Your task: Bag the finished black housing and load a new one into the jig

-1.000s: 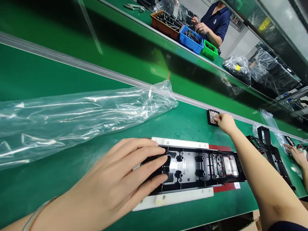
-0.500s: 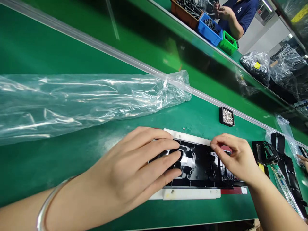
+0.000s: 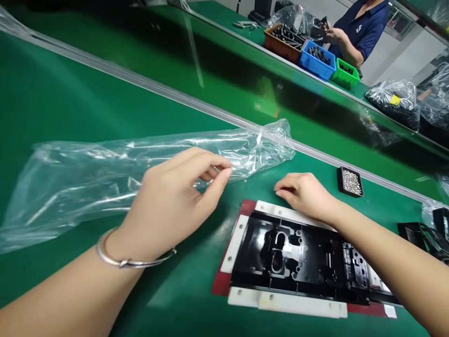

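Observation:
My left hand (image 3: pixel 182 196) is raised over the table, left of the black plastic housing (image 3: pixel 315 257). Its thumb and forefinger meet in a pinch in front of the clear plastic bag (image 3: pixel 87 173); anything between them is too small to make out. My right hand (image 3: pixel 305 194) hovers just beyond the housing's far edge, fingers curled together with their tips partly hidden. The housing lies open side up in a fixture of white blocks (image 3: pixel 294 304) on a dark red base (image 3: pixel 220 283). A tiny metal piece (image 3: pixel 245 180) lies on the table between my hands.
A small black box of metal fasteners (image 3: pixel 351 182) stands behind my right arm. More black parts (image 3: pixel 417 236) lie at the right. Across the clear divider (image 3: pixel 210 110), a person in a dark blue shirt (image 3: pixel 365 30) works behind brown, blue (image 3: pixel 317 61) and green bins.
My left hand has lifted off the housing, moved up and left, and closed into a pinch. My right hand has moved left, off the housing's far edge. The view has shifted.

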`<state>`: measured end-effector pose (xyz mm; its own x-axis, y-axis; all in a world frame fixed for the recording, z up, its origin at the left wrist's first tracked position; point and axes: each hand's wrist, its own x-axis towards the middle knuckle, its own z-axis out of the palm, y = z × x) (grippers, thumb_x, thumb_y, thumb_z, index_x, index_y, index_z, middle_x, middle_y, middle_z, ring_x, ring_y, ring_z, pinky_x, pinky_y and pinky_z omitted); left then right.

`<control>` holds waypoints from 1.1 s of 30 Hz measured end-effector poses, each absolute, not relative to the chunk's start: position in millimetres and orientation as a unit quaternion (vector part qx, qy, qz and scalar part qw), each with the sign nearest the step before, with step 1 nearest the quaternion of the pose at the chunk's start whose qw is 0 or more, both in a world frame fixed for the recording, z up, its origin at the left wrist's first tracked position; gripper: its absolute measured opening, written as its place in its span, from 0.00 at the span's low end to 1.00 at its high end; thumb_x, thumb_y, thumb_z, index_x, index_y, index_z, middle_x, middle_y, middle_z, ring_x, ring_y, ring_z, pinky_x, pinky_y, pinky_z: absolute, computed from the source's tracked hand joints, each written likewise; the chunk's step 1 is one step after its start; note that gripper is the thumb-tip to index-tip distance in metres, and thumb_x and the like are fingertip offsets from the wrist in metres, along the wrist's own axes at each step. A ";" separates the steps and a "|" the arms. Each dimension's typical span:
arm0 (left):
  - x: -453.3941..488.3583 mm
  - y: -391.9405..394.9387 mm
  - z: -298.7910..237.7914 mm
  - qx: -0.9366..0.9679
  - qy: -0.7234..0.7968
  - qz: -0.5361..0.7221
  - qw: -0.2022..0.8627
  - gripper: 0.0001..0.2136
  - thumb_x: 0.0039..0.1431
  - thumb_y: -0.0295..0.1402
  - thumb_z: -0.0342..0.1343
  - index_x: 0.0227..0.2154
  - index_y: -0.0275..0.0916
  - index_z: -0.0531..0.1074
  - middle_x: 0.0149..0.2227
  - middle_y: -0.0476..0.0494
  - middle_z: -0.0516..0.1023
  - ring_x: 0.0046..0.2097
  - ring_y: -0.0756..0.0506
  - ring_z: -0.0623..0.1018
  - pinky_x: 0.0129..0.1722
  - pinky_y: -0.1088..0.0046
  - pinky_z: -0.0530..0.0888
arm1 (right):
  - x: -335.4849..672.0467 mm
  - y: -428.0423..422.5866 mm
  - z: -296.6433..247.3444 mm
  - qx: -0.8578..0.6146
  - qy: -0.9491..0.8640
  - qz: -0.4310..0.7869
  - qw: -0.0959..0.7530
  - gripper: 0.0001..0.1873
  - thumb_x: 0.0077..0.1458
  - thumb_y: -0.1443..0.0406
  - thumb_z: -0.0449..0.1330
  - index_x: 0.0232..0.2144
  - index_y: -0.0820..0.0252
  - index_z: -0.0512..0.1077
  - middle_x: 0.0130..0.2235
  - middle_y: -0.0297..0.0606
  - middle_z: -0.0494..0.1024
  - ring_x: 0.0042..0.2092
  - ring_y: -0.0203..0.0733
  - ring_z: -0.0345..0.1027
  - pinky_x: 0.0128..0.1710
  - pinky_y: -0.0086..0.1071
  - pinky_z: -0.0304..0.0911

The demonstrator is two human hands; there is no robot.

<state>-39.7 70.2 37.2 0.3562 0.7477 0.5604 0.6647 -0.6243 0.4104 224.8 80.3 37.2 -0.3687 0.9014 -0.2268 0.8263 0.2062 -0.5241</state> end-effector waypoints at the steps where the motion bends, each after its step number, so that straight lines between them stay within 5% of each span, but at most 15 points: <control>1: -41.1 74.7 34.0 0.822 0.434 0.363 0.067 0.09 0.74 0.34 0.51 0.42 0.40 0.75 0.38 0.50 0.80 0.36 0.50 0.79 0.37 0.73 0.77 | 210.6 87.4 36.9 -0.547 -0.781 0.298 0.040 0.09 0.66 0.77 0.63 0.42 0.67 0.83 0.44 0.37 0.78 0.45 0.34 0.70 0.51 0.27 0.62; 9: -41.9 84.7 18.5 0.818 0.470 0.317 0.093 0.09 0.73 0.33 0.51 0.39 0.36 0.75 0.37 0.46 0.78 0.35 0.48 0.77 0.36 0.71 0.75 | 154.4 121.9 31.6 -0.556 -0.785 0.270 -0.043 0.09 0.73 0.67 0.62 0.47 0.66 0.82 0.46 0.40 0.77 0.46 0.37 0.68 0.46 0.29 0.57; 18: -39.1 80.4 20.6 0.820 0.441 0.362 0.047 0.08 0.73 0.31 0.52 0.40 0.37 0.75 0.38 0.48 0.80 0.36 0.47 0.78 0.35 0.71 0.73 | 146.7 124.3 41.5 -0.503 -0.836 0.171 -0.139 0.09 0.71 0.74 0.56 0.45 0.69 0.77 0.49 0.44 0.74 0.45 0.40 0.67 0.41 0.30 0.52; 25: -23.3 58.0 25.5 0.837 0.364 0.405 0.053 0.07 0.75 0.29 0.52 0.41 0.40 0.73 0.38 0.53 0.79 0.36 0.51 0.79 0.36 0.74 0.75 | 215.7 43.8 90.6 -0.410 -0.847 0.266 0.208 0.07 0.68 0.77 0.59 0.35 0.70 0.72 0.35 0.33 0.72 0.35 0.25 0.62 0.38 0.22 0.57; 33: -15.8 37.7 31.5 0.832 0.354 0.422 0.058 0.07 0.77 0.30 0.52 0.42 0.40 0.76 0.40 0.54 0.80 0.41 0.54 0.78 0.42 0.79 0.72 | 255.2 -48.9 76.7 -0.432 -0.694 0.451 0.360 0.08 0.68 0.77 0.62 0.43 0.64 0.78 0.41 0.36 0.76 0.44 0.26 0.72 0.46 0.14 0.70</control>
